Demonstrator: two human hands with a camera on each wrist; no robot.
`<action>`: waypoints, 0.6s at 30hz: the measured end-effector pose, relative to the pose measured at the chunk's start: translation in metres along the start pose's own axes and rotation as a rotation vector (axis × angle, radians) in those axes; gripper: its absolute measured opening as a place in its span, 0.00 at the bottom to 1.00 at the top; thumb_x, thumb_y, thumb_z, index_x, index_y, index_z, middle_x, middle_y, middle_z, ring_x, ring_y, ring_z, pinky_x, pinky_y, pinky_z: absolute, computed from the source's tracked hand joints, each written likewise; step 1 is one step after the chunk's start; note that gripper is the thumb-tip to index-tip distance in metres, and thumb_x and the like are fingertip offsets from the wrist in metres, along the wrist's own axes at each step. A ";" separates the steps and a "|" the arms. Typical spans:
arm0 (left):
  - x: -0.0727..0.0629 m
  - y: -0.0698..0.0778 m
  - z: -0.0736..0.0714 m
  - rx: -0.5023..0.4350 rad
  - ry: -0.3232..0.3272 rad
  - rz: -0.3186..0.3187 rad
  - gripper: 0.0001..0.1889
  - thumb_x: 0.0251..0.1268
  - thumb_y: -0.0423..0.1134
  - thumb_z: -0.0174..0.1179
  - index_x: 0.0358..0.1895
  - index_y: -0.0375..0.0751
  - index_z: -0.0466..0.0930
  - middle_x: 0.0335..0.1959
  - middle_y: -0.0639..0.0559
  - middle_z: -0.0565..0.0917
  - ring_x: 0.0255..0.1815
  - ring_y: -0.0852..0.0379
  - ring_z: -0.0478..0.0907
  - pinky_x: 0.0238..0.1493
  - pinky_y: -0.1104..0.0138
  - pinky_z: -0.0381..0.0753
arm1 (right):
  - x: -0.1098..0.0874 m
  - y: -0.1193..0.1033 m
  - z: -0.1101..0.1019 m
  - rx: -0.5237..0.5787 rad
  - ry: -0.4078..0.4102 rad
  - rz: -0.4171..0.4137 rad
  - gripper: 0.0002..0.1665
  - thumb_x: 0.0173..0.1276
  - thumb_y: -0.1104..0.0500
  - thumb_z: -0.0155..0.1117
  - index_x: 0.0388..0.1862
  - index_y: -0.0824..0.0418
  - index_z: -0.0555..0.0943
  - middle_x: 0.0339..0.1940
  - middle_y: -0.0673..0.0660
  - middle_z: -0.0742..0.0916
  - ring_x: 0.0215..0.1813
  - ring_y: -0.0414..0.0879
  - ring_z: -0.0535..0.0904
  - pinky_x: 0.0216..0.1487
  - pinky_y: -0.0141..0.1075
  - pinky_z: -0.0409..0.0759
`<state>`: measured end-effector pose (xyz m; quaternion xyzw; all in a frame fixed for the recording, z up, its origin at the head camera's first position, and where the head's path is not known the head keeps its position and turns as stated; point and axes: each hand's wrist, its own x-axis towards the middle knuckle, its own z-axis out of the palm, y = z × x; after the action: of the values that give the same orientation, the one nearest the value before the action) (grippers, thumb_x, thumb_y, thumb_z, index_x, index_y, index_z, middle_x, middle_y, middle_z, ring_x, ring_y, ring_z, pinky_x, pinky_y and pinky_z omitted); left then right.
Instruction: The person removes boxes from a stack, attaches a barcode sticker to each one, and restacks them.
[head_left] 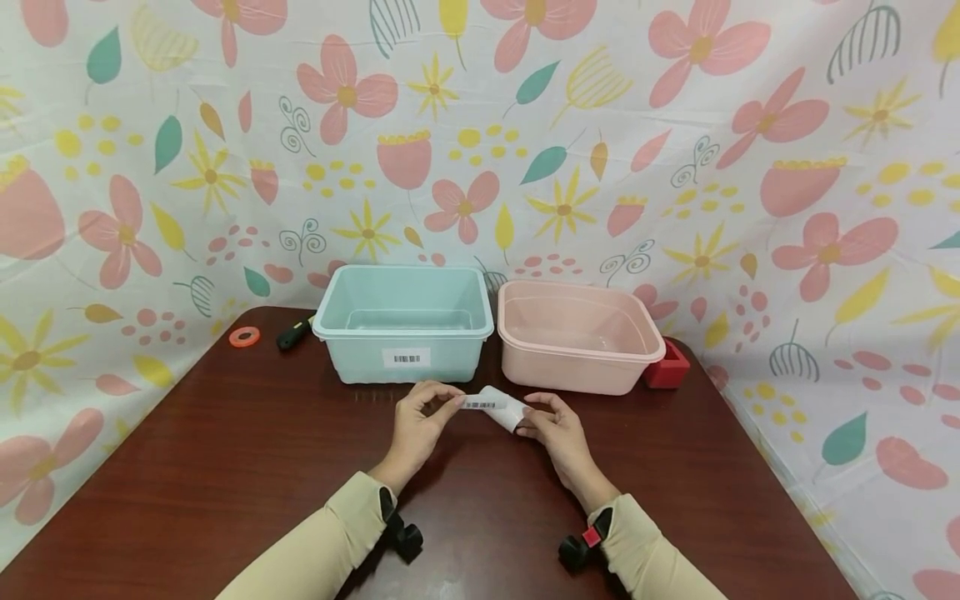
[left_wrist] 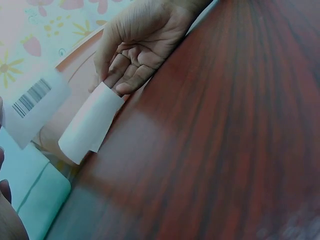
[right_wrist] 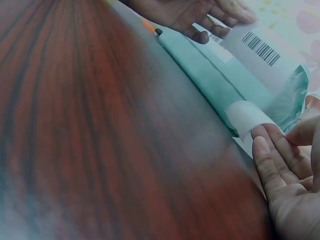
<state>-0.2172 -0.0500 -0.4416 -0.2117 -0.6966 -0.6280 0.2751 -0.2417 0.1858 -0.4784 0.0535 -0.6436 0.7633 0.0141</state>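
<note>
In the head view my left hand (head_left: 420, 423) pinches one end of a white barcode label (head_left: 478, 402) between thumb and fingers. My right hand (head_left: 558, 437) holds a curled white paper strip (head_left: 504, 410) at its right end, with fingertips inside the curl. Label and strip meet or overlap in front of the two bins; whether they are joined cannot be told. The right wrist view has the label (right_wrist: 261, 49) hanging flat from the left fingers and the strip (right_wrist: 246, 117) bent over the right fingertips. Only part of my left hand (left_wrist: 9, 215) appears in the left wrist view.
Behind the hands stand a light blue bin (head_left: 360, 358), bearing a barcode label (head_left: 407, 357) on its front, and a pink bin (head_left: 570, 372). A red box (head_left: 667, 368) sits at right. An orange ring (head_left: 244, 337) and a dark-handled tool (head_left: 294, 335) lie at back left.
</note>
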 end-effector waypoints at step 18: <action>-0.012 0.006 0.012 -0.038 0.120 0.064 0.04 0.61 0.24 0.68 0.38 0.30 0.88 0.36 0.40 0.86 0.33 0.54 0.78 0.35 0.66 0.74 | 0.007 0.025 0.071 -0.284 -0.227 -0.104 0.13 0.74 0.64 0.63 0.52 0.69 0.78 0.41 0.63 0.89 0.39 0.52 0.85 0.40 0.42 0.86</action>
<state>-0.2060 -0.0369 -0.4457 -0.2011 -0.6595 -0.6435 0.3323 -0.2467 0.1111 -0.4900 0.1699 -0.7388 0.6520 -0.0116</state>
